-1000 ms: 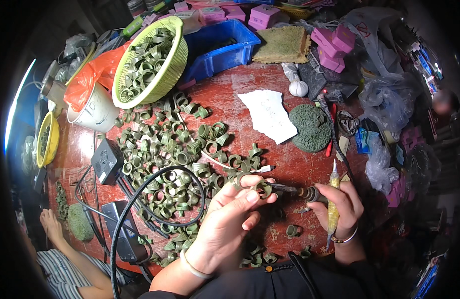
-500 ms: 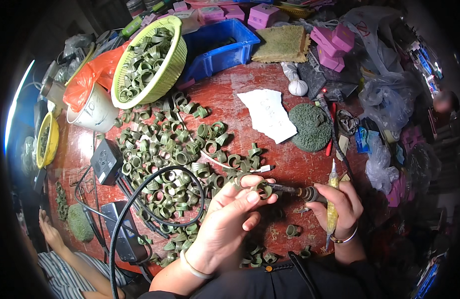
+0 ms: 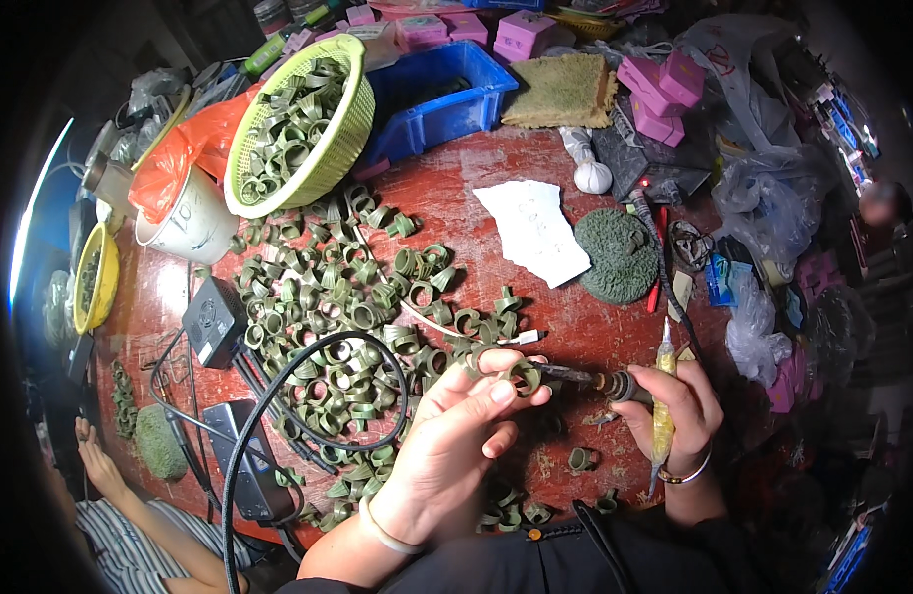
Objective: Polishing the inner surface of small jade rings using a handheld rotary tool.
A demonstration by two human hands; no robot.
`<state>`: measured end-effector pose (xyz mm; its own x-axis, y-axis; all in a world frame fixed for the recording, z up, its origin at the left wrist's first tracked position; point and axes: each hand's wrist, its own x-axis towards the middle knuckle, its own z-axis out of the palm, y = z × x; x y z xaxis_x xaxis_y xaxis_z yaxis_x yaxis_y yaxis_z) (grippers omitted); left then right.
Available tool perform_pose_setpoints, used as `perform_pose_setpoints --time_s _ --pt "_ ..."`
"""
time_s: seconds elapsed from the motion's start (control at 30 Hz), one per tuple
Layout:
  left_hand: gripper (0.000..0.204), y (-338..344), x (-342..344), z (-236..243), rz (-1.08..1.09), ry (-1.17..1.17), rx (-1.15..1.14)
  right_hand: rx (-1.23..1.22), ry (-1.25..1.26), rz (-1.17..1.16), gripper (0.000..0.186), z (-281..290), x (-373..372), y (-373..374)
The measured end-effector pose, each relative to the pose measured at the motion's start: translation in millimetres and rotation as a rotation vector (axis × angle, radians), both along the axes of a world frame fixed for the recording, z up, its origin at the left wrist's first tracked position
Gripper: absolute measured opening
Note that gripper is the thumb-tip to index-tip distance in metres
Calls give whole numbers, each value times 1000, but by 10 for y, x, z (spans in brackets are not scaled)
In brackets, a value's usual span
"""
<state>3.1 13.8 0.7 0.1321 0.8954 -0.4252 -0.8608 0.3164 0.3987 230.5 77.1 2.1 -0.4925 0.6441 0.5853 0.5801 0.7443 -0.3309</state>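
Note:
A small green ring (image 3: 515, 382), like those heaped on the table, is pinched in the fingertips of my left hand (image 3: 446, 445). My right hand (image 3: 692, 404) grips a dark-handled soldering iron (image 3: 615, 385), its thin dark tip reaching to the ring's right side; whether they touch is hard to tell. A yellow pen-shaped tool (image 3: 662, 426) with pointed ends is also held in my right hand, crosswise between the fingers. To the left of my hands spreads a big loose pile of green rings (image 3: 328, 297). One lone ring (image 3: 581, 458) lies below the iron.
A green basket (image 3: 361, 109) of rings and a blue bin (image 3: 446, 124) stand at the back. White paper (image 3: 535, 233) and a round green scouring pad (image 3: 620, 255) lie ahead. A black cable (image 3: 240, 445) loops over the pile. At lower left is another person's hand (image 3: 102, 463).

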Motion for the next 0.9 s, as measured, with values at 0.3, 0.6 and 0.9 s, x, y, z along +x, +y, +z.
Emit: perform_pose_setpoints --time_s 0.3,0.6,0.9 --pt "29 10 -11 10 -1 -1 29 50 61 -68 34 98 70 117" --pt "33 -11 20 13 26 -47 47 49 79 -118 30 122 133 131" --pt "31 1 25 22 -1 -7 45 49 19 67 39 23 53 33"
